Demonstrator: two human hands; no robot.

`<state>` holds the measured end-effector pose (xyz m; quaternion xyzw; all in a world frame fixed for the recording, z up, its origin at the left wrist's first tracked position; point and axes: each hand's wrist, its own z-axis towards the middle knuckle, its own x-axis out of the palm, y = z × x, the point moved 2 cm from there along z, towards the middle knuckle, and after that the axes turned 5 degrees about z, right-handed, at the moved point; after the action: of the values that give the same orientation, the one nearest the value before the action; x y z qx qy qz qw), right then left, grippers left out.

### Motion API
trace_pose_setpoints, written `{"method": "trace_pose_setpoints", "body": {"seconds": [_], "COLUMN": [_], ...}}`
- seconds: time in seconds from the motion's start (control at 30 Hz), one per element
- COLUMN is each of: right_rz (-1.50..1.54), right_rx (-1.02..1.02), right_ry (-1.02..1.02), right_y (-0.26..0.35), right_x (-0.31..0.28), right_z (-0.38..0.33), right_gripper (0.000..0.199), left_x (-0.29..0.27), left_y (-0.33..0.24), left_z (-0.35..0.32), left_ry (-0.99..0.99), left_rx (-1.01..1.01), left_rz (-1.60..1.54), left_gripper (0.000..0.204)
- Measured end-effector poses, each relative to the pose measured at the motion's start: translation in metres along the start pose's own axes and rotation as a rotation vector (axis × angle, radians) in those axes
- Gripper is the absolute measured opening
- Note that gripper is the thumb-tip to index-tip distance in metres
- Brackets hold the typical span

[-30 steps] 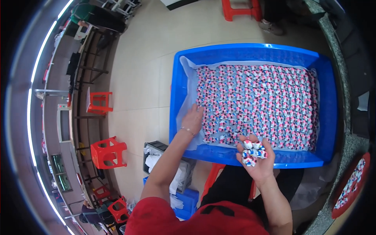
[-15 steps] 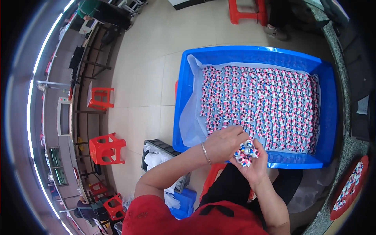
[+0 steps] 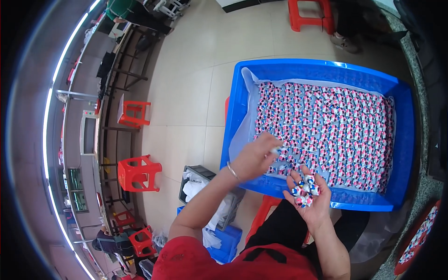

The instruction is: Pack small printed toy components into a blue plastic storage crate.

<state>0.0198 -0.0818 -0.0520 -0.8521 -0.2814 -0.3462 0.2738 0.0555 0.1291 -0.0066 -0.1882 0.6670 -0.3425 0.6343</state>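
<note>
My left hand (image 3: 253, 157), with a bangle at its wrist, is over the near left corner of a blue plastic tub (image 3: 236, 98). Its fingertips pinch one small figurine (image 3: 276, 150), partly hidden by the fingers. My right hand (image 3: 317, 209) is palm up at the tub's near edge, its fingers curled around several loose figurines (image 3: 304, 190) in white, pink and blue. Inside the tub, many matching figurines (image 3: 326, 126) stand in close rows on a whitish sheet (image 3: 242, 123), which rises up the left wall.
Left of my knees are a grey crate (image 3: 192, 171) with white bags and a blue bin (image 3: 229, 249). Red stools (image 3: 140, 174) line the left side near a workbench. A red tray (image 3: 436, 210) of figurines rests on the right counter. Another person's shoe (image 3: 344, 43) shows beyond the tub.
My left hand has left the right palm and moved left over the tub with a figurine. The right palm is now uncovered, showing its figurines. The whole view has shifted slightly.
</note>
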Motion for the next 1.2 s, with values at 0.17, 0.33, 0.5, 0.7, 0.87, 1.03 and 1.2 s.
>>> {"method": "trace_pose_setpoints", "body": {"seconds": [0.17,0.33,0.5,0.7,0.87,1.03,1.2], "right_rz": [0.032,0.032,0.038,0.074,0.081,0.034,0.075], "right_rx": [-0.005,-0.007,-0.037,-0.093,-0.153,-0.174,-0.188], "right_ry": [-0.063,-0.055,-0.056,0.026,0.002,0.031,0.032], "right_y": [0.004,0.007,0.011,0.012,0.018,0.010,0.010], "right_x": [-0.004,0.002,0.006,0.006,-0.001,0.003,-0.002], "right_z": [-0.001,-0.007,-0.010,-0.001,0.010,0.014,0.010], "right_gripper": [0.040,0.039,0.039,0.037,0.037,0.036,0.035], "left_x": [0.024,0.046,0.060,0.046,0.013,0.049,0.044], "left_y": [0.089,0.108,0.127,0.114,-0.036,-0.070,-0.075], "left_z": [-0.030,-0.028,-0.021,-0.018,-0.003,-0.022,-0.020], "left_ry": [0.086,0.273,0.278,0.304,0.097,0.327,0.224], "left_rx": [-0.203,-0.354,-0.293,-0.402,0.092,0.321,0.245], "left_rz": [0.409,0.647,0.788,0.783,-0.046,0.196,-0.053], "left_gripper": [0.027,0.025,0.019,0.024,0.025,0.023,0.025]}}
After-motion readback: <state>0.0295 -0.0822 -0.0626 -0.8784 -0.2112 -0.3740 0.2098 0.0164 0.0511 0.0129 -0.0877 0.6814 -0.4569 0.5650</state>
